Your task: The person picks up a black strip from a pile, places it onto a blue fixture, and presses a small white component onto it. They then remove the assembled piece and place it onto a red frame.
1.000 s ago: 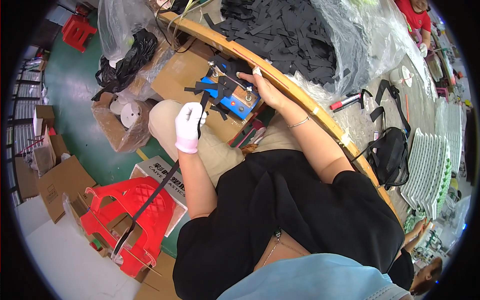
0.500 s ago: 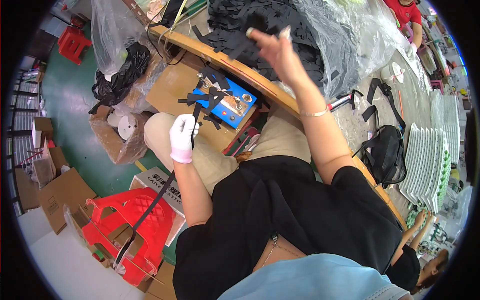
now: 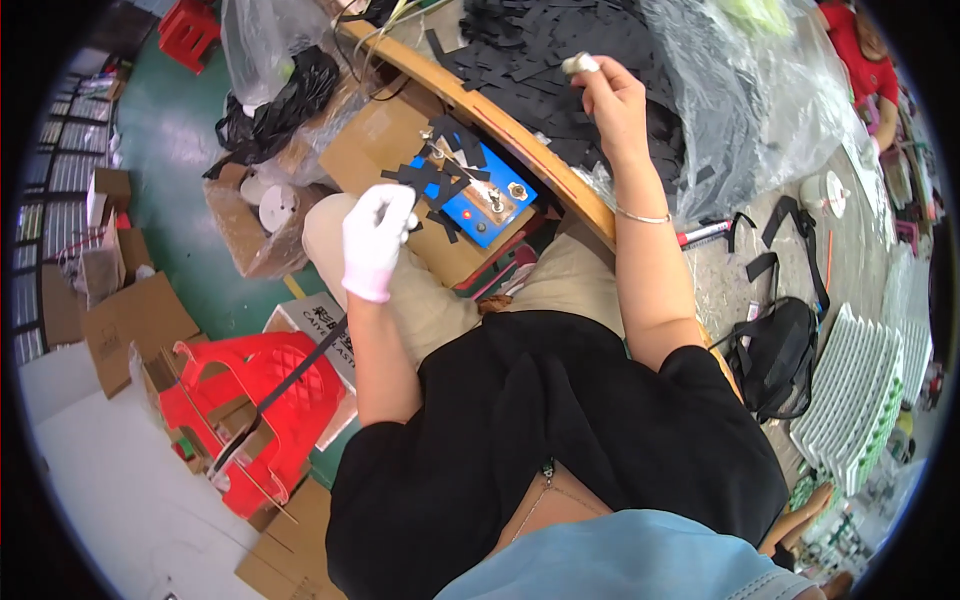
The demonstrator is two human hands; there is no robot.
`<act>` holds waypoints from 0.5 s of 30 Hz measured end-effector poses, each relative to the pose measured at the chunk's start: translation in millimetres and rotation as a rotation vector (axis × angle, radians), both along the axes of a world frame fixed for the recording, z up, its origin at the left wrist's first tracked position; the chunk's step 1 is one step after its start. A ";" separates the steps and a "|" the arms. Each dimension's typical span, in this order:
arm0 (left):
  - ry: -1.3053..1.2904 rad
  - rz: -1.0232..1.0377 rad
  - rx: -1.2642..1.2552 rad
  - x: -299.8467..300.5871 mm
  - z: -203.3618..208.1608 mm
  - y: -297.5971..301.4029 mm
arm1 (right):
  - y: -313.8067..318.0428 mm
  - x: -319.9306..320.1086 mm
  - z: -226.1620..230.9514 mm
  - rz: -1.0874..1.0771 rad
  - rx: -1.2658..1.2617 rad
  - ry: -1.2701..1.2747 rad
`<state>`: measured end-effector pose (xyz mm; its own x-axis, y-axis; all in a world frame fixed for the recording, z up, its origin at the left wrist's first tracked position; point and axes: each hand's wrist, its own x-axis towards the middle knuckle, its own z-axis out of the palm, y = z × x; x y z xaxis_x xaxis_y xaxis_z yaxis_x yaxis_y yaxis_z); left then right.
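Green flooring [image 3: 175, 150] lies around our seat, beside a wooden-edged worktable [image 3: 735, 270]. Nearest to us, our gloved left hand [image 3: 378, 235] is above our left thigh, its fingers closed on the black strap [image 3: 302, 366]; glove and wrist hide the contact itself. We note that the visible strap runs as one long band from the wrist down to the red stool [image 3: 265, 360] at our left. Just ahead of the glove, the blue device [image 3: 508, 178] rests on cardboard [image 3: 360, 150] below the table edge, with several short strips [image 3: 404, 175] lying loosely across and beside it. Farther forward, our ungloved right hand [image 3: 618, 105] is raised over the tabletop; its fingers bend toward the thumb, white covering shows at the tips, and we cannot tell whether it grips anything. Beneath and beyond it, a broad pile of black strips [image 3: 530, 55] lies beside clear plastic sheeting [image 3: 720, 90]. Status: we judge the work well advanced but unfinished. Done: the many pieces on the pile. Left: the strips at the device, not yet on the pile, and the long strap. Farthest off, we see a co-worker in red [image 3: 865, 60] beyond the sheeting
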<state>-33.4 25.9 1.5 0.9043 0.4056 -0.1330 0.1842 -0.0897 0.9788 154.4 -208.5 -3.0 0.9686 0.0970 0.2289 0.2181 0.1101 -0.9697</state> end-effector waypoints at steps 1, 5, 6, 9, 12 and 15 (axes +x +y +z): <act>-0.002 -0.030 0.009 7.1 5.4 -4.7 | 3.4 -2.4 0.1 0.090 -0.089 -0.001; 0.007 -0.089 0.036 25.1 15.2 -20.0 | 8.7 -20.4 14.0 0.496 -0.338 0.147; 0.023 -0.096 0.048 27.4 16.1 -21.5 | 11.4 -21.4 11.8 0.548 -0.328 0.186; 0.018 -0.095 0.029 33.3 14.2 -28.0 | 20.1 -27.5 11.5 0.623 -0.285 0.225; 0.035 -0.126 0.038 42.0 10.8 -31.3 | 26.3 -28.9 5.9 0.610 -0.266 0.237; 0.041 -0.137 0.013 46.6 10.6 -33.7 | 27.7 -31.6 12.3 0.598 -0.299 0.254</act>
